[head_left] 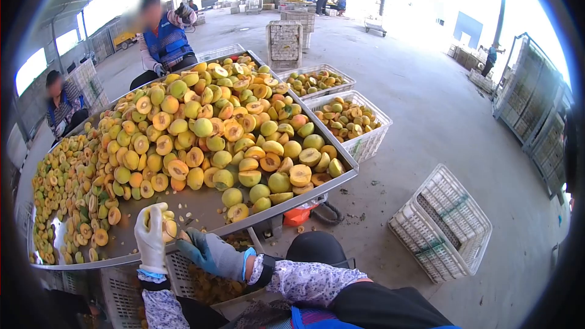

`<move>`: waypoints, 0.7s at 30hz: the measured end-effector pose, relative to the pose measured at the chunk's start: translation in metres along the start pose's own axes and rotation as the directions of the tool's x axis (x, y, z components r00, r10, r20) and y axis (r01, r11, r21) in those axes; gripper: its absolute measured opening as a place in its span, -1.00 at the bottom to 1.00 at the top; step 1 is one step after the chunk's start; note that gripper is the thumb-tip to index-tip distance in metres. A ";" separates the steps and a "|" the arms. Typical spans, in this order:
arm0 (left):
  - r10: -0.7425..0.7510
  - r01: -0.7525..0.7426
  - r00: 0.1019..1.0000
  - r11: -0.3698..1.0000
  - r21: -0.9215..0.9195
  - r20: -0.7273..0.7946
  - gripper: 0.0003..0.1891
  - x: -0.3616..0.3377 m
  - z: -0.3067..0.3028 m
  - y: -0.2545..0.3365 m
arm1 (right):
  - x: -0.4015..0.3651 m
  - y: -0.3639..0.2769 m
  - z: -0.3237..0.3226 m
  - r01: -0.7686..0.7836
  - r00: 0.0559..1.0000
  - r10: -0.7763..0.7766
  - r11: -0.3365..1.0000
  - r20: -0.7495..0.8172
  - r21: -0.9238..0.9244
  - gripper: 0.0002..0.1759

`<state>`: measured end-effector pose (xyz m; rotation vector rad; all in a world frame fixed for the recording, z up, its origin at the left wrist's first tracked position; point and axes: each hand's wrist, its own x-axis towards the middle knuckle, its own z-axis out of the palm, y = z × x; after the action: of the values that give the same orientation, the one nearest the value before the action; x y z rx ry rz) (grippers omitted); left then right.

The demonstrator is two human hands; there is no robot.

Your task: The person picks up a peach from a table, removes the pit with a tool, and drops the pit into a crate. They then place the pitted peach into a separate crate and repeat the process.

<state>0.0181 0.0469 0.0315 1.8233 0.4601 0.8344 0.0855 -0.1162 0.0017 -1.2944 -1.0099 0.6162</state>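
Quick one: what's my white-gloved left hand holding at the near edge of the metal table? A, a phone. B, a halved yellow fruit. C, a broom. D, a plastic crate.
B: the left hand, in its white glove, grips a halved yellow fruit with its cut face showing, over the near edge of the metal table.

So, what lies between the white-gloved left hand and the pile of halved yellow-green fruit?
Head view: mostly bare grey metal tabletop with small scraps separates the left hand from the fruit pile.
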 end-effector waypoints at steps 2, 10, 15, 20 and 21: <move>-0.070 0.059 0.997 0.943 -0.328 -0.021 -0.56 -0.019 0.020 0.013 | 0.002 0.011 0.011 0.109 0.990 -0.097 0.986 -0.100 0.123 -0.61; -0.259 0.120 0.965 0.534 -0.837 -0.028 -0.40 -0.032 0.052 0.008 | 0.008 0.030 0.011 0.035 0.984 -0.036 0.999 -0.177 -0.009 -0.48; -0.298 0.131 0.954 0.489 -0.863 -0.024 -0.38 -0.025 0.030 -0.016 | 0.001 0.019 0.009 0.004 0.992 -0.041 0.956 -0.118 -0.295 -0.63; -0.287 0.146 0.958 0.467 -0.872 0.007 -0.36 -0.026 0.027 -0.019 | 0.005 0.015 0.013 -0.065 0.995 0.045 0.966 -0.087 -0.251 -0.58; -0.273 0.136 0.962 0.482 -0.865 0.000 -0.36 -0.026 0.026 -0.023 | 0.005 0.012 0.014 -0.065 0.995 0.047 0.970 -0.083 -0.235 -0.58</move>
<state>0.0209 0.0222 -0.0045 0.7369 0.2498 0.8090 0.0774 -0.1020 -0.0091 -1.5500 -1.0085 0.4952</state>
